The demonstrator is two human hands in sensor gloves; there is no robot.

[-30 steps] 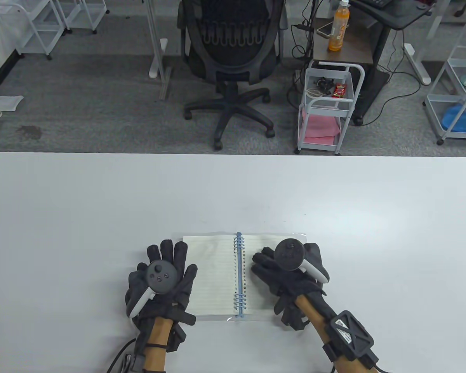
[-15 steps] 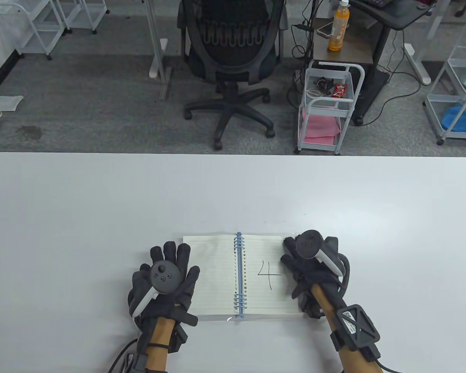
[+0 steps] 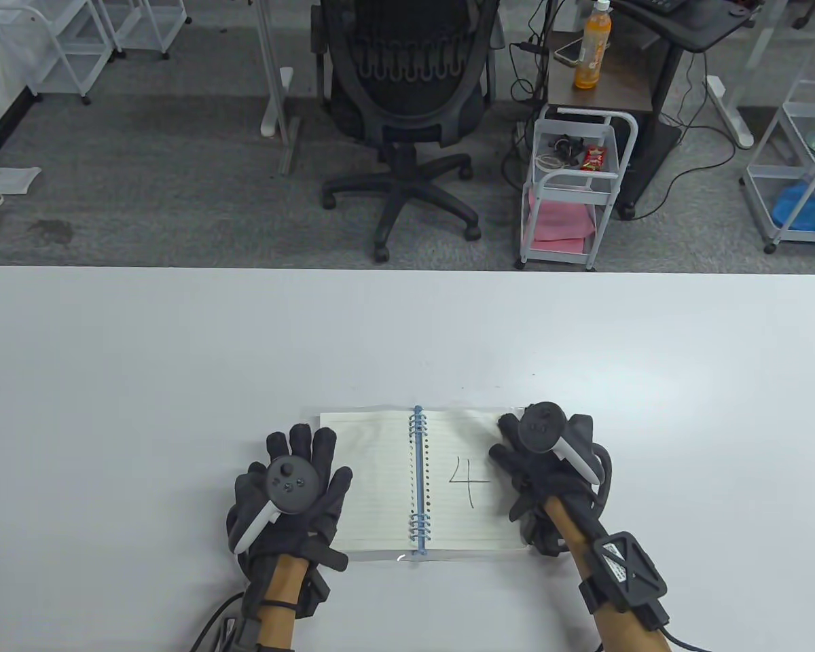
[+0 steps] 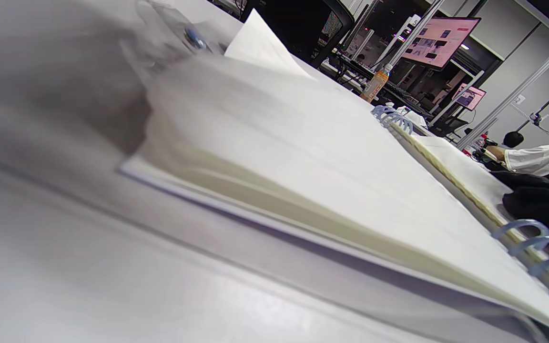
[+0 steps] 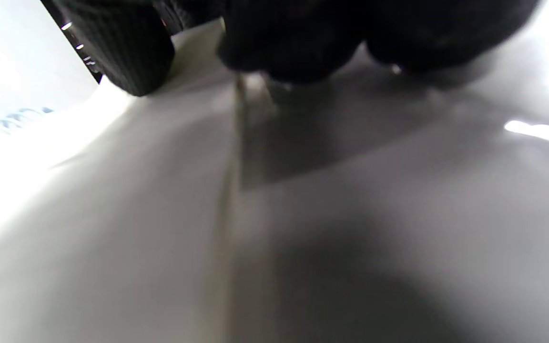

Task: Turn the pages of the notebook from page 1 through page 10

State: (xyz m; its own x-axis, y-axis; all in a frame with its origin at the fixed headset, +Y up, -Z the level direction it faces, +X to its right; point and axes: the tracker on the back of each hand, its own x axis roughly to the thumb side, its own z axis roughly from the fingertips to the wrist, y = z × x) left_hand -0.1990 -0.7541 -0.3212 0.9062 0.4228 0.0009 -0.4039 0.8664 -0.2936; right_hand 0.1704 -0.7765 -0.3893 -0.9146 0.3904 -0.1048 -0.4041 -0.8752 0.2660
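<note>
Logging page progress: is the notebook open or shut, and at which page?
Open, lying flat. The notebook shows two lined pages either side of its blue spiral; the right-hand one bears a handwritten 4.

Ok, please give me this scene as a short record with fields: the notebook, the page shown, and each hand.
notebook: spiral notebook, open flat on the table
page shown: right page, handwritten 4
left hand: left hand rests flat, fingers spread, on the left page's outer edge
right hand: right hand at the right page's outer edge; grip unclear

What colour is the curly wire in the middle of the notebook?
Light blue. The plastic spiral binding of the open lined notebook shows best in the table view.
</note>
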